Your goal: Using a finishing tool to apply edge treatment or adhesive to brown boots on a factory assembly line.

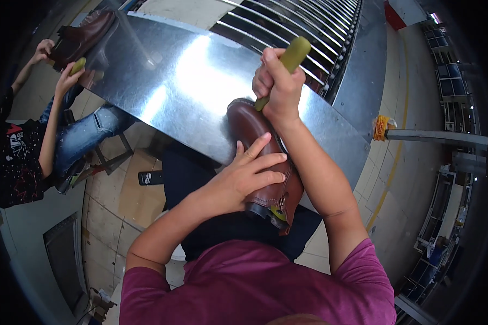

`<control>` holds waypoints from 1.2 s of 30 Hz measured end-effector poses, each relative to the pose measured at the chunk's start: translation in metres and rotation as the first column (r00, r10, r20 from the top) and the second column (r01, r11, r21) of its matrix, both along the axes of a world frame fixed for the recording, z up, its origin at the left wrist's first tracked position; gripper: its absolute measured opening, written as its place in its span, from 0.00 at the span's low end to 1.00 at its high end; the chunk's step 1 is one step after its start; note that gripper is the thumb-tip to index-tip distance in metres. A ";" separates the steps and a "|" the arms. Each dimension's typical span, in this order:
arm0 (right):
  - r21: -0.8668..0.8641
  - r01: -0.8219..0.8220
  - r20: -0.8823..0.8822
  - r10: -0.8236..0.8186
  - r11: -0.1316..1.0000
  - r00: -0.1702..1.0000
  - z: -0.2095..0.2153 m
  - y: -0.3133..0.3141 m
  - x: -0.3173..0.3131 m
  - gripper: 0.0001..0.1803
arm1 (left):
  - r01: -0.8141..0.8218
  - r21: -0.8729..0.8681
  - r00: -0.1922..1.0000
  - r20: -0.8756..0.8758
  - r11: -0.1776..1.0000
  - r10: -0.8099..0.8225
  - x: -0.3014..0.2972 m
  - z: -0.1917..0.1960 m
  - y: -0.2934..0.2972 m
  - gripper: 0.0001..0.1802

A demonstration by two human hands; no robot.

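Left hand (pixel 249 173) lies spread flat over the brown boot (pixel 260 162) on the lap against the metal surface (pixel 179 81), right hand (pixel 276 86) fisted round an olive-handled tool (pixel 287 62), which could easily skid and scuff the leather.

brown boot (pixel 255 146), olive-green tool handle (pixel 293 54), shiny silver metal sheet (pixel 184 81), maroon shirt (pixel 255 287).

A small dark rectangular device (pixel 150 177), possibly a phone with its screen unlit, lies on the floor just left of the seated person's dark trouser leg (pixel 187 173). No packages, labels or signs are clearly visible anywhere else around that leg.
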State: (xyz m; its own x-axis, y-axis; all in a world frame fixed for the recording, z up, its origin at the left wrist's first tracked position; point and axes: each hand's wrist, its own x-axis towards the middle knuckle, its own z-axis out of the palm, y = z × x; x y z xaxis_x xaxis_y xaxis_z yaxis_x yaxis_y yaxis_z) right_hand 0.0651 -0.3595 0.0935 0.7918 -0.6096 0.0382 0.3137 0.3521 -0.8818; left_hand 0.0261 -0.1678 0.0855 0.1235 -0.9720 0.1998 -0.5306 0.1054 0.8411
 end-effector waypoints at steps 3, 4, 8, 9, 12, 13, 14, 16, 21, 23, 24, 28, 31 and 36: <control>-0.103 -0.034 0.120 0.046 0.994 0.992 -0.015 0.005 0.009 0.11 | -0.091 0.060 0.992 0.090 0.994 0.085 -0.008 0.001 0.000 0.38; -0.054 -0.102 0.089 0.107 0.993 0.990 -0.013 0.002 0.009 0.12 | -0.145 0.064 0.985 0.106 0.987 0.138 -0.011 0.002 -0.007 0.39; -0.336 0.165 -0.059 -0.196 0.927 0.979 -0.001 -0.047 -0.013 0.09 | -0.279 0.112 0.876 0.438 0.954 0.204 -0.017 0.014 -0.023 0.40; -0.337 0.263 -0.026 -0.288 0.904 0.957 0.010 -0.067 -0.029 0.08 | -0.272 0.112 0.856 0.482 0.956 0.187 -0.014 0.017 -0.031 0.40; -0.120 0.399 0.061 -0.395 0.909 0.917 0.025 -0.118 -0.089 0.09 | -0.216 0.028 0.907 0.376 0.976 0.190 -0.004 0.002 -0.052 0.40; -0.071 0.438 0.039 -0.437 0.896 0.899 0.031 -0.117 -0.107 0.11 | -0.248 0.011 0.894 0.389 0.969 0.224 -0.001 -0.003 -0.054 0.38; -0.067 0.453 -0.008 -0.455 0.889 0.891 0.030 -0.122 -0.130 0.12 | -0.321 -0.027 0.849 0.436 0.947 0.300 -0.003 -0.003 -0.056 0.37; -0.082 0.466 -0.028 -0.469 0.881 0.883 0.022 -0.131 -0.169 0.12 | -0.452 0.065 0.823 0.415 0.889 0.388 0.001 -0.002 -0.063 0.36; -0.056 0.462 -0.091 -0.465 0.885 0.880 0.009 -0.094 -0.241 0.15 | -0.711 0.099 0.605 0.590 0.696 0.535 0.003 0.025 -0.039 0.45; -0.027 0.428 -0.135 -0.428 0.903 0.894 0.005 -0.071 -0.241 0.18 | -0.746 0.017 0.544 0.591 0.665 0.595 -0.001 0.027 -0.025 0.48; 0.003 0.399 -0.128 -0.396 0.917 0.910 0.000 -0.060 -0.240 0.19 | -0.743 0.117 0.629 0.461 0.659 0.626 -0.005 0.035 -0.019 0.49; 0.088 0.322 -0.132 -0.309 0.943 0.942 -0.021 -0.030 -0.246 0.23 | -0.609 0.377 0.644 -0.280 0.698 0.712 -0.037 0.031 -0.004 0.44; 0.183 0.312 -0.125 -0.293 0.932 0.948 -0.031 -0.023 -0.259 0.22 | -0.481 0.350 0.589 -0.551 0.804 0.592 -0.060 0.009 0.012 0.41; 0.278 0.347 -0.118 -0.327 0.896 0.938 -0.027 -0.024 -0.275 0.20 | -0.165 0.252 0.738 -0.610 0.954 0.288 -0.104 0.001 0.009 0.46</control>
State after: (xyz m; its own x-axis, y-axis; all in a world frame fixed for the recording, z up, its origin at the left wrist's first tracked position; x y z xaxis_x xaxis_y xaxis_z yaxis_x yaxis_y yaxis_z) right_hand -0.2100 -0.3838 0.0663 0.5316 -0.8161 -0.2268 0.4033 0.4793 -0.7795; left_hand -0.0776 -0.1585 0.0863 0.3821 -0.9084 -0.1697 0.1413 -0.1240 0.9822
